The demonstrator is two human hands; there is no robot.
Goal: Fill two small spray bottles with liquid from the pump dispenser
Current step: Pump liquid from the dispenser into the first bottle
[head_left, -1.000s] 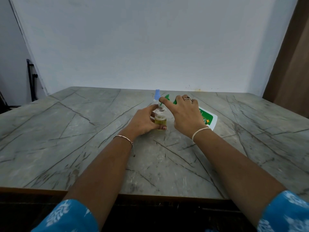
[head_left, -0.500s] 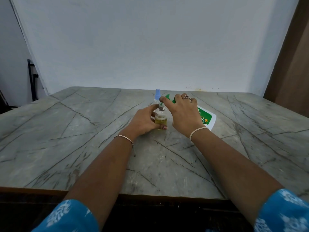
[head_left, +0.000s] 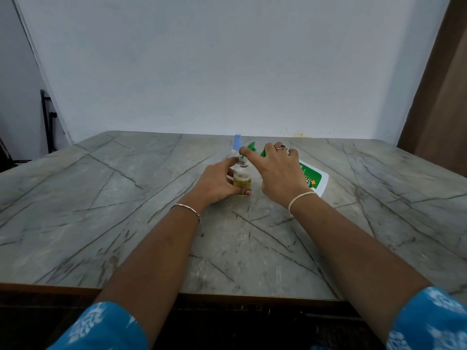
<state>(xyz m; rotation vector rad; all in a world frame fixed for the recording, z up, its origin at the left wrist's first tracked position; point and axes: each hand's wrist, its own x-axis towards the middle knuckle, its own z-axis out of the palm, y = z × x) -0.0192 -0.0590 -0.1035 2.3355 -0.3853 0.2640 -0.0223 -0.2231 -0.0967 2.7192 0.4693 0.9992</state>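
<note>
My left hand (head_left: 217, 183) is wrapped around a small clear bottle (head_left: 242, 178) that stands upright on the table, its mouth uncapped, with yellowish foamy liquid in its lower half. My right hand (head_left: 279, 170) grips the top of the pump dispenser (head_left: 313, 180), a white bottle with a green label that leans down to the right. Its green pump head (head_left: 252, 147) shows between my fingers, and my index fingertip is at the small bottle's mouth. A second small spray bottle with a blue cap (head_left: 237, 142) stands just behind, its body mostly hidden.
A grey marble-patterned table (head_left: 126, 210) has its front edge close to me. A pale wall stands behind the table. A brown panel (head_left: 439, 102) is at the right and a dark stand (head_left: 46, 117) at the far left.
My right hand and the dispenser shifted very slightly left and back. My left hand and the small bottle stayed in place.
</note>
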